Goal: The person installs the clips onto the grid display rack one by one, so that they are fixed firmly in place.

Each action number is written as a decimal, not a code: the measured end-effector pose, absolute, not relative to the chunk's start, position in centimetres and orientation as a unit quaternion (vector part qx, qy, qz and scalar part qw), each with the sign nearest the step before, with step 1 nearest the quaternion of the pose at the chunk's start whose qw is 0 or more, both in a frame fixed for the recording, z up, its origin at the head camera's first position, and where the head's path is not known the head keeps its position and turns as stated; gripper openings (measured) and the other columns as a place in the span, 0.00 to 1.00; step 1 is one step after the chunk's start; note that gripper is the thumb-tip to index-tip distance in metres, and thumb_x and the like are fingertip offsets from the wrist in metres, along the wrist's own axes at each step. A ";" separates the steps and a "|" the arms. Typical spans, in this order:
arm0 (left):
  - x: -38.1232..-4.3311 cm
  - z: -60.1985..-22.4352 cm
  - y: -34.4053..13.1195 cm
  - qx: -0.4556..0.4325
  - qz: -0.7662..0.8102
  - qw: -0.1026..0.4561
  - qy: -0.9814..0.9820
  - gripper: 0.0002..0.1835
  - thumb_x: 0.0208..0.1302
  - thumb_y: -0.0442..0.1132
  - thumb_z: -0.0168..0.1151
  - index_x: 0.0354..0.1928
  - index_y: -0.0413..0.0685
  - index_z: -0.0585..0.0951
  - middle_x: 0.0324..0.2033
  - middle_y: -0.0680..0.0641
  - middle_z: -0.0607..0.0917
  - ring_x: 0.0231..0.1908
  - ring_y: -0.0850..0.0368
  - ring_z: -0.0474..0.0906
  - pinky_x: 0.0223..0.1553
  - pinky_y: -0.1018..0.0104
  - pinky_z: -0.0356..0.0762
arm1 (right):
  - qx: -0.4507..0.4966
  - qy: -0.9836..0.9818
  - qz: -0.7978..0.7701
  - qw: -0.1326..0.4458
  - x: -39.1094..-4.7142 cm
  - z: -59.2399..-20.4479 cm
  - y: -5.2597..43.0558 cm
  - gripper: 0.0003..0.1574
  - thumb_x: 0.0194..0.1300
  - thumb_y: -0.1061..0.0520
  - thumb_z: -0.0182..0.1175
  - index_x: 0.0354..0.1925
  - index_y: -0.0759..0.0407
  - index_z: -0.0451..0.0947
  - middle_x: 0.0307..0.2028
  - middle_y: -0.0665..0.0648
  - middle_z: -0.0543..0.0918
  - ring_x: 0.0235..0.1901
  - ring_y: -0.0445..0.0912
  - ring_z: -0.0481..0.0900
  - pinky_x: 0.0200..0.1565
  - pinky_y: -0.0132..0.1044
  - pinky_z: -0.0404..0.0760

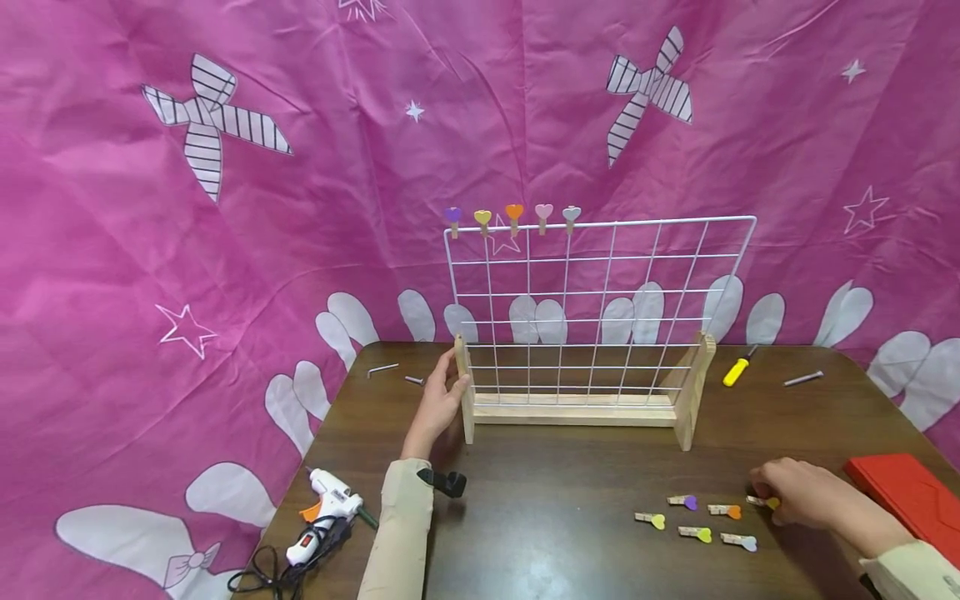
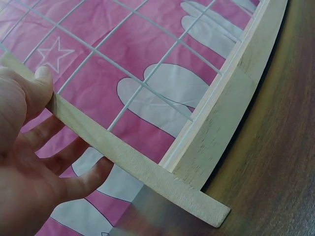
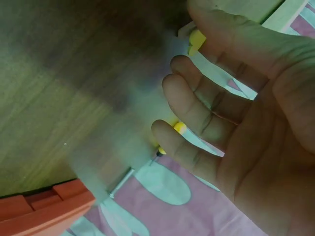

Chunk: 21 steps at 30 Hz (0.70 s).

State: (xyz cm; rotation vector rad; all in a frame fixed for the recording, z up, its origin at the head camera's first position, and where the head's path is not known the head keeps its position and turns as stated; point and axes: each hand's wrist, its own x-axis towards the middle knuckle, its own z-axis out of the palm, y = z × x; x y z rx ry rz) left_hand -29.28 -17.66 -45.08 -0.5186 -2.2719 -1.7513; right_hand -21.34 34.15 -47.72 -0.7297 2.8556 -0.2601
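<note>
Right hand partly covers the yellow heart clip on the table; pinch cannot be confirmed. Left hand grasps the wooden upright. Stray fingertips could scatter 5 adjacent clips; uneven pull could tip the rack.

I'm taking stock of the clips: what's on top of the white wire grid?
On the wire grid, five heart clothespins line the top edge's left half: purple, yellow, orange, pink and pale grey. Their backs, and the wire they cover, cannot be seen.
</note>
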 end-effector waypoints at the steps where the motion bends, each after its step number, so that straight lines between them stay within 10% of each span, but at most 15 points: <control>1: -29.1 -44.8 -17.6 -0.182 -0.595 0.115 -0.775 0.27 0.66 0.27 0.49 0.66 0.34 0.57 0.57 0.28 0.68 0.57 0.36 0.66 0.54 0.47 0.70 | -0.246 0.961 -0.089 0.092 -21.3 -47.8 34.2 0.25 0.33 0.65 0.73 0.20 0.48 0.66 0.19 0.43 0.66 0.20 0.38 0.62 0.19 0.34 0.61; 21: -28.9 -44.4 -17.5 -0.169 -0.600 0.100 -0.775 0.28 0.66 0.27 0.49 0.67 0.37 0.57 0.59 0.30 0.67 0.59 0.39 0.65 0.56 0.49 0.68 | -0.265 0.949 -0.138 0.101 -21.2 -48.1 35.8 0.21 0.35 0.62 0.72 0.22 0.51 0.68 0.17 0.43 0.65 0.18 0.34 0.60 0.18 0.31 0.59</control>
